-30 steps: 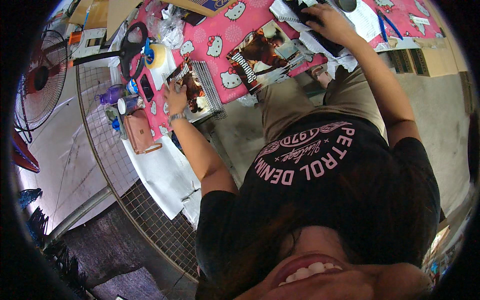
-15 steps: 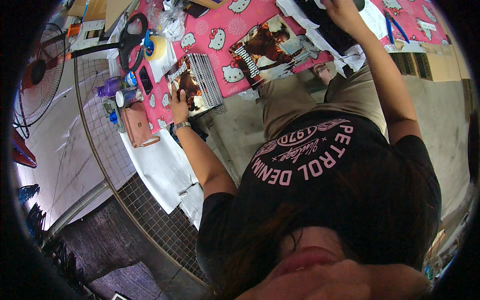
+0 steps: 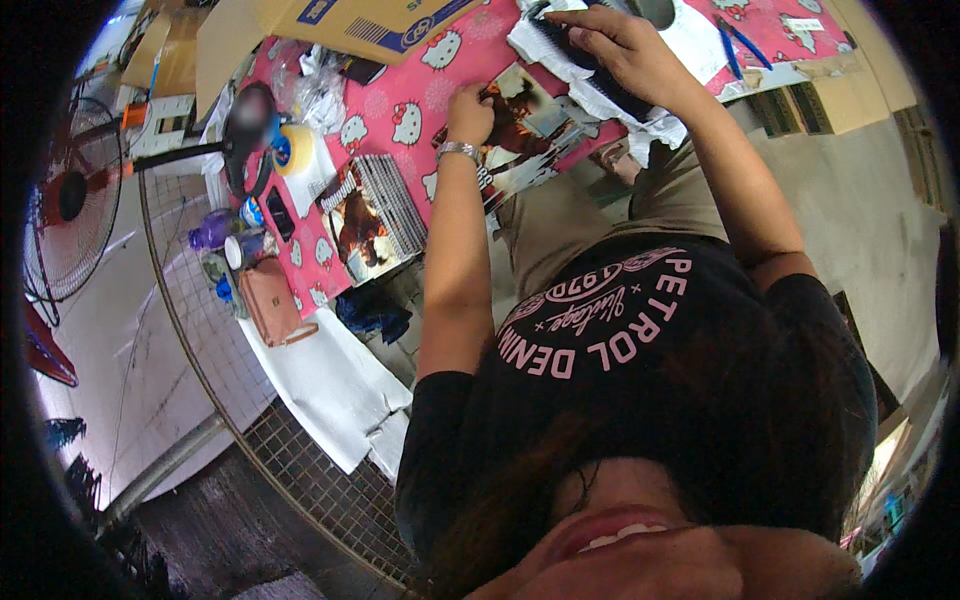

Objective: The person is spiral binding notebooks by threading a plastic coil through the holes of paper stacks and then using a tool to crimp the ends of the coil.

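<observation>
My left hand [image 3: 470, 115] is at the far left edge of the dark picture-printed sheets [image 3: 525, 115], with its fingers curled in on that edge. A metal-banded watch circles the wrist. Over a black, ribbed bundle [image 3: 605, 75], which looks like binding wire combs, hovers or rests my right hand [image 3: 630, 55]; forefinger and thumb are apart. White crumpled paper [image 3: 540, 50] lies under the bundle. Left of my left forearm sits a stack of notebooks [image 3: 365, 225] with the same kind of printed cover and wire-bound edges facing right.
The table has a pink patterned cover [image 3: 385, 95]. A cardboard box [image 3: 370, 25] stands at the back. On the left are a tape roll [image 3: 295, 150], a phone [image 3: 280, 213], a pink pouch [image 3: 270, 300] and a fan [image 3: 75, 195]. Blue-handled pliers [image 3: 740, 45] lie at the right.
My left hand has left the notebook stack and moved right to the printed sheets. My right hand's forefinger now stretches over the black bundle. The view has shifted, showing more of the cardboard box.
</observation>
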{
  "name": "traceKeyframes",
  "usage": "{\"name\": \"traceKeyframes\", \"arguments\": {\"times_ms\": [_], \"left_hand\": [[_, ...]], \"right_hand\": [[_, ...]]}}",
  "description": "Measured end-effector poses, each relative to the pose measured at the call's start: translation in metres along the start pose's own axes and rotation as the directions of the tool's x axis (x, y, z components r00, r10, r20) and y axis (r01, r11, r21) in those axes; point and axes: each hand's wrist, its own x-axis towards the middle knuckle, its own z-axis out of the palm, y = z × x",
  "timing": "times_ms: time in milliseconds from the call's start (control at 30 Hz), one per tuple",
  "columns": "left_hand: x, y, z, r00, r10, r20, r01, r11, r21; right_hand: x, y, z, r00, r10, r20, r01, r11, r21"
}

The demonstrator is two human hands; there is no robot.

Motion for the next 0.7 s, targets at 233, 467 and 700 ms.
{"name": "traceKeyframes", "arguments": {"times_ms": [233,467,700], "left_hand": [[0.013,-0.009,-0.004,0.994,-0.064,0.086,0.082,0.970,-0.228],[0.016,-0.029,-0.011,0.999,-0.036,-0.013,0.033,0.977,-0.210],[-0.067,0.089,-0.106,0.991,0.099,-0.092,-0.111,0.984,-0.138]], "right_hand": [[-0.015,0.006,-0.014,0.966,0.220,0.139,-0.231,0.971,0.064],[-0.015,0.001,0.002,0.982,0.112,0.153,-0.139,0.975,0.176],[-0.033,0.022,-0.016,0.985,-0.072,0.154,0.053,0.991,0.126]]}}
